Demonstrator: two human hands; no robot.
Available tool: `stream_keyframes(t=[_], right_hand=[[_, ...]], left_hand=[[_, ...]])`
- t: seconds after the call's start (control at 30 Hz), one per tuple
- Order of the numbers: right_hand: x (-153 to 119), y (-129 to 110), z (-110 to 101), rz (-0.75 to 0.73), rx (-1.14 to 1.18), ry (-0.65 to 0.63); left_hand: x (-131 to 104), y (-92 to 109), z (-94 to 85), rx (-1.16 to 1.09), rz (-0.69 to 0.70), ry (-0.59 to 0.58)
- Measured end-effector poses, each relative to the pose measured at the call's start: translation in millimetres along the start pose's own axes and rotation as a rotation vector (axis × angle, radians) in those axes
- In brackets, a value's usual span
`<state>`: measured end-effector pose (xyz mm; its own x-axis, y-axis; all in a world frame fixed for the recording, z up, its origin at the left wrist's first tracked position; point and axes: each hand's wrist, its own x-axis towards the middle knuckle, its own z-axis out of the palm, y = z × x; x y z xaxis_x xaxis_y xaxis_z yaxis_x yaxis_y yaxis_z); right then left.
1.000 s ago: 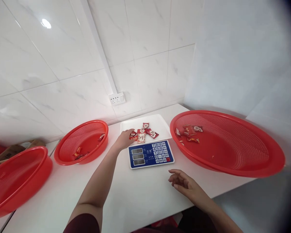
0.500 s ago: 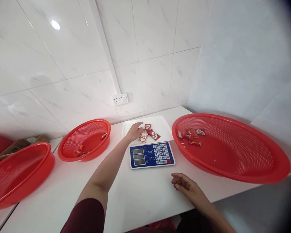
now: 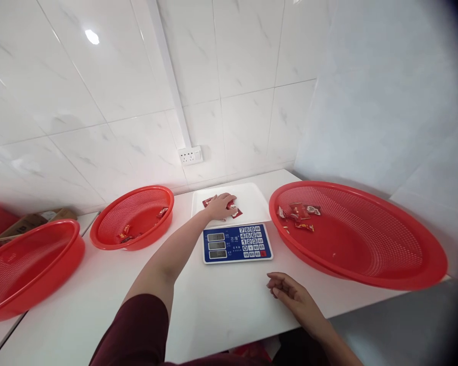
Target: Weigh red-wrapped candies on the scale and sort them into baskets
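My left hand (image 3: 219,207) lies over small red packets (image 3: 234,209) on the white scale pan (image 3: 252,195). Its fingers are apart and bent over the packets, touching them; part of the pile is hidden beneath the palm. Red wrapper edges show on both sides of this hand. The scale's blue keypad and display panel (image 3: 237,244) faces me in front of the pan. Loosely curled and holding nothing, my right hand (image 3: 290,295) hovers near the table's front, below the panel's right end.
On the right stands a large red basket (image 3: 366,277) with several wrapped pieces inside. A smaller red basket (image 3: 110,243) with a few wrapped pieces is left of the scale. Another red basket (image 3: 57,269) sits farther left, by a cardboard box (image 3: 26,226). Behind is a tiled wall with a socket (image 3: 191,155).
My left hand has moved right and down onto the packets, which have shifted and are now partly covered. My right hand has barely moved. The view has tilted slightly.
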<state>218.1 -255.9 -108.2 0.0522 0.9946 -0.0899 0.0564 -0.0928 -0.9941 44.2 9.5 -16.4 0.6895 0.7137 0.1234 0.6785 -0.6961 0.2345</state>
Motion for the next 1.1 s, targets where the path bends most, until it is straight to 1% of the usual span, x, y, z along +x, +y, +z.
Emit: stream_keyframes(t=[0.13,0.23,0.33,0.43,0.53,0.6,0.67,0.73,0.8,0.83,0.9,0.93,0.97,1.0,1.03,1.1], right_hand=[[0,1,0,-0.005,-0.003,0.007],[0,3,0,-0.015,-0.01,-0.001],[0,6,-1,-0.023,-0.03,-0.008],[1,10,0,-0.027,-0.065,-0.006],[1,11,4,-0.03,-0.11,-0.001],[-1,8,5,-0.023,-0.137,-0.033],[-5,-3,0,-0.017,-0.154,-0.112],[-9,-24,-13,-0.025,-0.17,-0.183],[-11,-55,-32,-0.056,-0.209,-0.17],[-9,-72,-44,-0.079,-0.249,-0.115],[0,-106,-67,-0.153,-0.391,0.004],[8,-119,-78,-0.198,-0.477,0.066],[19,-130,-89,-0.226,-0.556,0.11],[31,-136,-98,-0.231,-0.628,0.126],[45,-138,-105,-0.199,-0.692,0.109],[72,-133,-114,-0.084,-0.845,-0.006]], left_hand=[[-7,-8,-6.1,-0.022,0.027,0.014],[-12,-11,-10.2,-0.029,-0.043,0.024],[-15,-14,-11.3,-0.027,-0.122,-0.038],[-17,-16,-10.8,-0.021,-0.092,-0.065],[-19,-15,-12.3,-0.052,-0.102,-0.041],[-24,-10,-15.3,-0.101,-0.141,0.019],[-34,1,-18.6,-0.2,-0.148,0.141],[-49,18,-20.0,-0.365,-0.117,0.281],[-69,38,-18.4,-0.586,-0.105,0.379],[-79,48,-16.6,-0.705,-0.117,0.402],[-98,64,-12.0,-0.918,-0.141,0.425],[-106,70,-9.8,-1.015,-0.152,0.416],[-113,75,-7.7,-1.103,-0.163,0.404],[-118,78,-6.1,-1.183,-0.174,0.386],[-122,81,-5.1,-1.252,-0.183,0.364],[-128,84,-4.7,-1.354,-0.183,0.326]])
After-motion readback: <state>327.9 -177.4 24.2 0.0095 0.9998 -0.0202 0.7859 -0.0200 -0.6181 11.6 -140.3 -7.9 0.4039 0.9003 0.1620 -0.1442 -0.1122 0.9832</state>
